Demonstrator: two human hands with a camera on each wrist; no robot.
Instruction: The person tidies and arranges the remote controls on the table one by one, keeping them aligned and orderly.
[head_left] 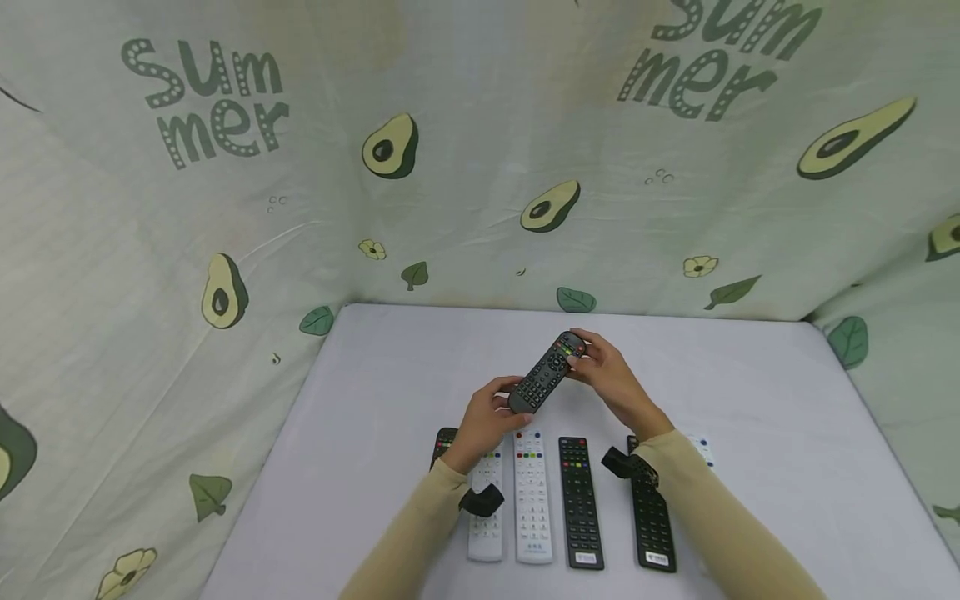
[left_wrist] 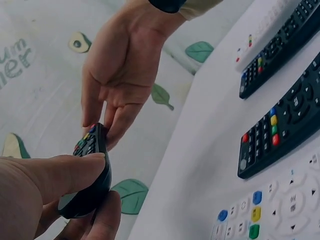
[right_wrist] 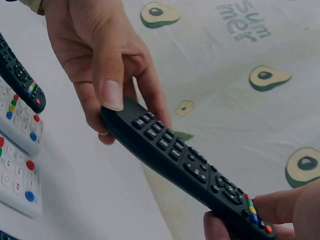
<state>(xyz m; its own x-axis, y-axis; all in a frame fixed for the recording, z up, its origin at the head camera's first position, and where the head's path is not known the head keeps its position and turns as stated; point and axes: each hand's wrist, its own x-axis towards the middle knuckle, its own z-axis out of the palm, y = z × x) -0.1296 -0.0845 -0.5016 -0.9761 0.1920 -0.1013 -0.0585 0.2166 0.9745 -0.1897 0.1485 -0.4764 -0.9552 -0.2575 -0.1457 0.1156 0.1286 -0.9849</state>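
Observation:
A dark remote control (head_left: 546, 372) is held above the table, tilted, its buttons facing up. My left hand (head_left: 485, 419) grips its lower end, with the thumb on the near edge. At the upper end, beside the coloured buttons, my right hand (head_left: 609, 379) pinches it between thumb and fingers. In the right wrist view the remote control (right_wrist: 185, 165) spans from one hand to the other. The left wrist view shows it nearly end-on, with my left thumb (left_wrist: 75, 175) along its side.
Below the hands, remotes lie in a row on the white table (head_left: 405, 358): a white remote (head_left: 533, 500), a black remote (head_left: 581, 504), another black remote (head_left: 652, 521), and others partly under my forearms. A cloth printed with avocados (head_left: 551, 206) hangs behind and at the sides.

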